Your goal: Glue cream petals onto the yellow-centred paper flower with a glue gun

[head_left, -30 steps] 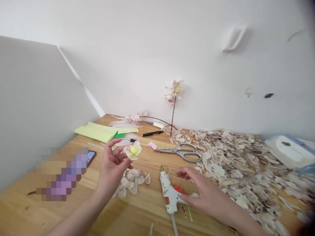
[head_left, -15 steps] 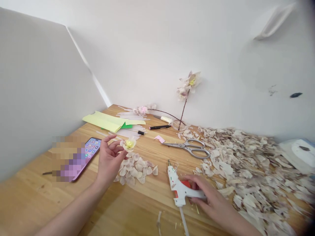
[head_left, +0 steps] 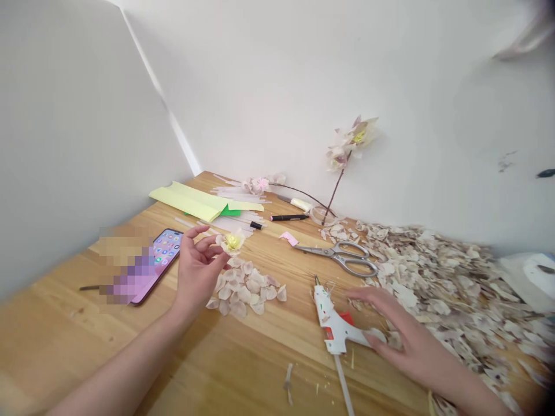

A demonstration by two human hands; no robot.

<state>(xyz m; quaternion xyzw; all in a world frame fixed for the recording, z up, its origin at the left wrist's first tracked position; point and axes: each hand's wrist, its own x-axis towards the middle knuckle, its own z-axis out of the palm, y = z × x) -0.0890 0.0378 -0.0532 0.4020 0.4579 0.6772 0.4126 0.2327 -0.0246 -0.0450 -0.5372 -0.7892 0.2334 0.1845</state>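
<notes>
Between the thumb and fingers of my left hand is a small pale flower with a yellow centre, held above the table. Just beneath and beside it lies a loose pile of pale petals. A white glue gun with a red trigger lies on the table, nozzle pointing away and a glue stick coming from its rear. My right hand is open around the end of its handle, index finger stretched out; the thumb is close to the handle, and I cannot tell whether it touches.
Behind the glue gun lie scissors. A large heap of dried petals covers the right side. A phone lies at left, yellow paper and a black marker further back. A flower stem leans against the wall.
My right hand has loosened from the glue gun's handle and spread its fingers, moving right. The left hand still holds the flower. The whole view has shifted slightly.
</notes>
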